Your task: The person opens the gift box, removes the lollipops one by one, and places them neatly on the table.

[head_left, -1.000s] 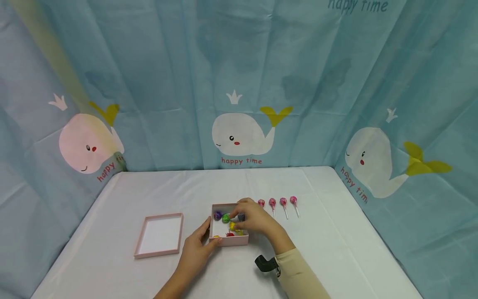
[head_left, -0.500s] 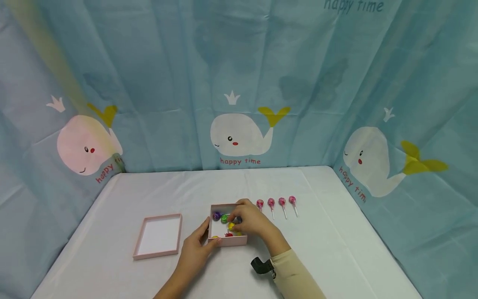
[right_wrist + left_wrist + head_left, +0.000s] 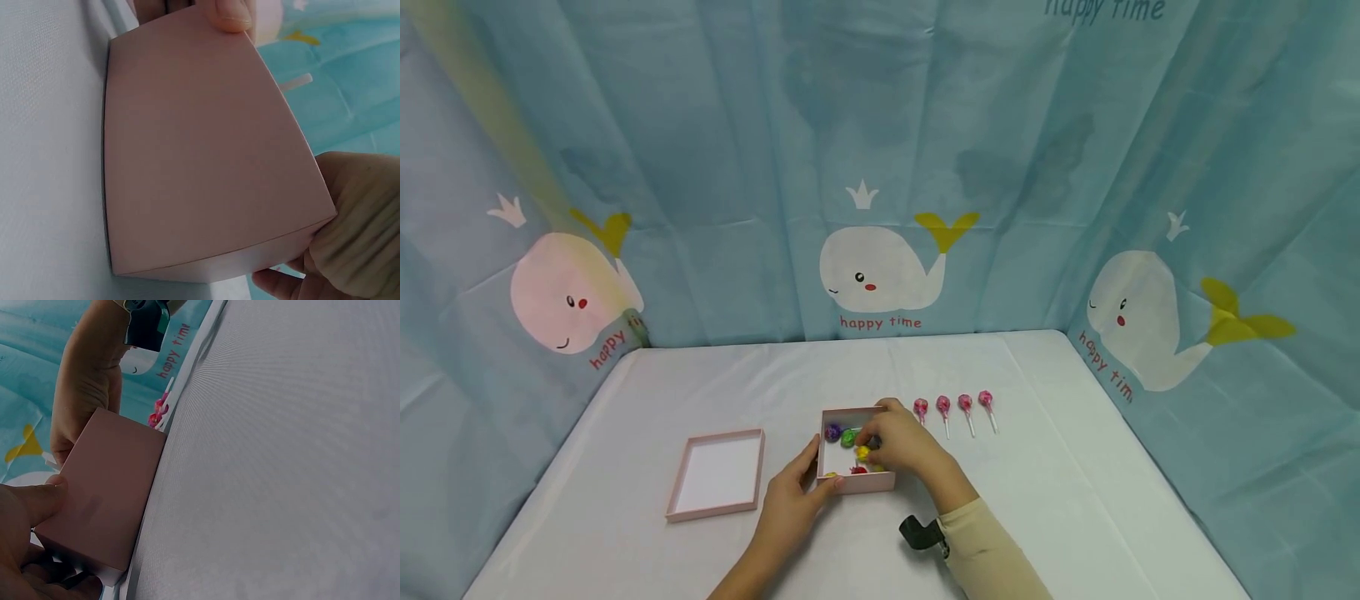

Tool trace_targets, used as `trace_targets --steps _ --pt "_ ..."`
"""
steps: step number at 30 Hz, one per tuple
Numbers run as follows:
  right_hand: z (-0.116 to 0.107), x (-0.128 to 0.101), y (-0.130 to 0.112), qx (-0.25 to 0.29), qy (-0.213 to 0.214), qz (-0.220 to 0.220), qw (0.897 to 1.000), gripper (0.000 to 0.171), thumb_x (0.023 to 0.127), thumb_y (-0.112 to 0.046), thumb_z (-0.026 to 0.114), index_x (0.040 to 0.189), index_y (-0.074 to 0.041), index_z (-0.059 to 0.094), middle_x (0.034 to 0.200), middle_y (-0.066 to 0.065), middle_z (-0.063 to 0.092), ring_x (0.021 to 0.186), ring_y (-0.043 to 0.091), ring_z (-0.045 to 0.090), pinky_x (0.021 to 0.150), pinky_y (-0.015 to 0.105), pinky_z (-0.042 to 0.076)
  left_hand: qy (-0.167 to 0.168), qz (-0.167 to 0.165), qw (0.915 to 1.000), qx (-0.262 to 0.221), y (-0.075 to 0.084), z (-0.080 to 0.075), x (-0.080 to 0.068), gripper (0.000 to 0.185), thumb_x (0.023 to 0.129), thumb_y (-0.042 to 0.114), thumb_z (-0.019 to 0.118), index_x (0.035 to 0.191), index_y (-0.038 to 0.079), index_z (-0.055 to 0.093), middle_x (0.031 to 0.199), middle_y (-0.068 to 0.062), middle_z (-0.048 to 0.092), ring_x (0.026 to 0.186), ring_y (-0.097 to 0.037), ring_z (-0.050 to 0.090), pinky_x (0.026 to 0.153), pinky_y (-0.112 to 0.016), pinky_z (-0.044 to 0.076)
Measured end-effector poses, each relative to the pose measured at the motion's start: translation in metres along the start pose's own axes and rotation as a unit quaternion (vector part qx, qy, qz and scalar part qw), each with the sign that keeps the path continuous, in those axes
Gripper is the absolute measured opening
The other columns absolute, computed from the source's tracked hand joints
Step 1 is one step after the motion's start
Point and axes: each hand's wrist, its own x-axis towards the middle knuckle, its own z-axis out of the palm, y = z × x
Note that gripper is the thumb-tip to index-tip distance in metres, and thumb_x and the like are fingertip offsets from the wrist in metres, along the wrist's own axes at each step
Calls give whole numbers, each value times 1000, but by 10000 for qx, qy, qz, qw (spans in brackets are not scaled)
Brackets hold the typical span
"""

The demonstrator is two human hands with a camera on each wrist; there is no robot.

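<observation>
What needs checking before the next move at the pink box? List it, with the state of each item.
1. Left hand steadies the pink box at its near left corner: ok.
2. Right hand is inside the box among the wrapped candies: ok.
3. Right hand's fingers actually pinch a candy: cannot tell, fingers hide it.
4. Four lollipops lie in a row right of the box, untouched: ok.
5. Lid lies open side up, left of the box, apart from it: ok.
</observation>
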Motion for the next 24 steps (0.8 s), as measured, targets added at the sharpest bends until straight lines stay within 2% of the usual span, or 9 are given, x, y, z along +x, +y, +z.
trace_targets --steps 9,13,17,24 --pt "4 2 6 175 128 -85 9997 19 76 -22 91 88 -32 79 87 -21 68 136 21 46 111 45 50 16 2 10000 7 1 -1 0 85 85 27 85 156 7 42 160 -11 42 146 -28 41 113 -34 43" --pt "4 3 9 139 204 -333 9991 24 78 -21 89 98 -30 80 92 -20 69 130 18 50 108 42 52 6 6 10000 34 1 -1 0 85 85 26 85 156 6 41 159 -12 42 145 -28 42 112 -35 44" --pt "0 3 12 16 257 -650 9976 29 82 -23 85 110 -28 79 104 -17 71 126 16 53 108 41 51 -4 48 10000 60 1 -2 0 85 85 25 85 156 6 41 159 -11 42 145 -28 42 112 -35 45" --pt "-7 4 17 263 591 -1043 9924 22 87 -26 80 109 -26 79 106 -15 70 121 14 57 108 43 50 -100 -92 9999 -8 1 -4 0 86 85 26 85 157 10 41 160 -7 41 146 -24 41 113 -33 44"
